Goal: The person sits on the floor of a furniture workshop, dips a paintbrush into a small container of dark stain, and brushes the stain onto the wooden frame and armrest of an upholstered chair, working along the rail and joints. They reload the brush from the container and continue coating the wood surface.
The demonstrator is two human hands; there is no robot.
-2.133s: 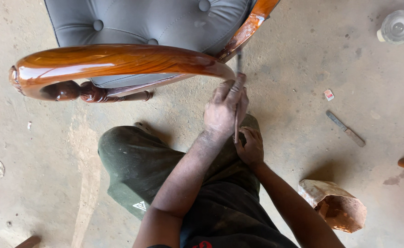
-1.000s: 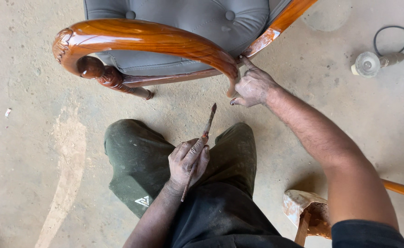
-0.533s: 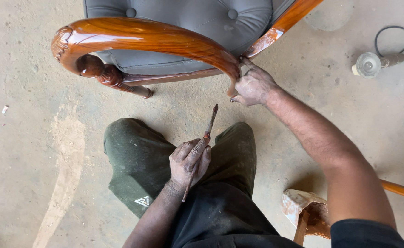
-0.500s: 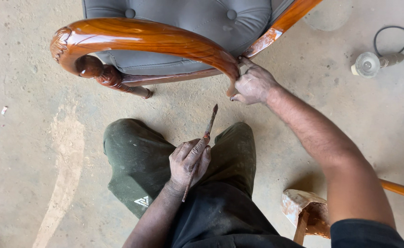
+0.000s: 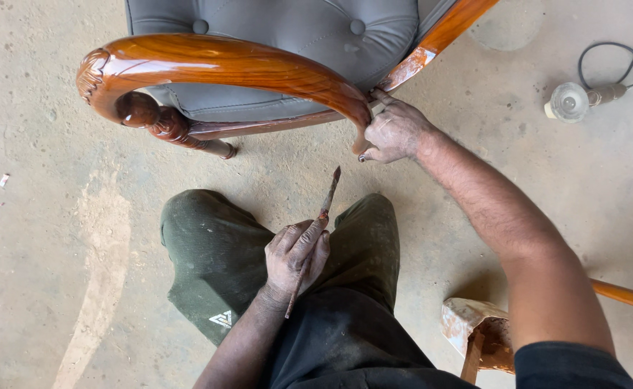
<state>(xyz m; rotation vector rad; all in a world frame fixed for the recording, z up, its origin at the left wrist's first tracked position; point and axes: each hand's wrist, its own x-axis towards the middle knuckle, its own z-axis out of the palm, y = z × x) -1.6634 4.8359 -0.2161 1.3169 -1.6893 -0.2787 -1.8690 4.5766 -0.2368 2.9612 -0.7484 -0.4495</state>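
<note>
**A:** What was in the person's hands?

**B:** The left hand rested over the lap and held a thin, stained tool, shaped like a small brush or a pointed stick (which of the two I could not tell). Its fingers were pressed together around the shaft, the forefinger lying along it, and the tip pointed up and away toward the chair. The tip was clear of the wood, not touching it.

**A:** And the other hand?

**B:** The right hand reached forward to the lower end of a glossy, reddish-brown wooden armrest. Its fingers were curled and pinching the wood where the curved arm met the chair frame, and they were smeared with dust or stain.

**A:** Where did the chair stand?

**B:** Directly ahead of the seated person, on a dusty concrete floor. The armrest curved from a carved scroll at the left to the right hand, above a grey buttoned cushion and a turned wooden post.

**A:** Anything else nearby?

**B:** The person's knees, in dark green trousers, lay just below the chair. A paint-spattered wooden stool stood near the right elbow. Well apart, at the upper right, a small round fitting with a black cable lay on the floor.
</note>
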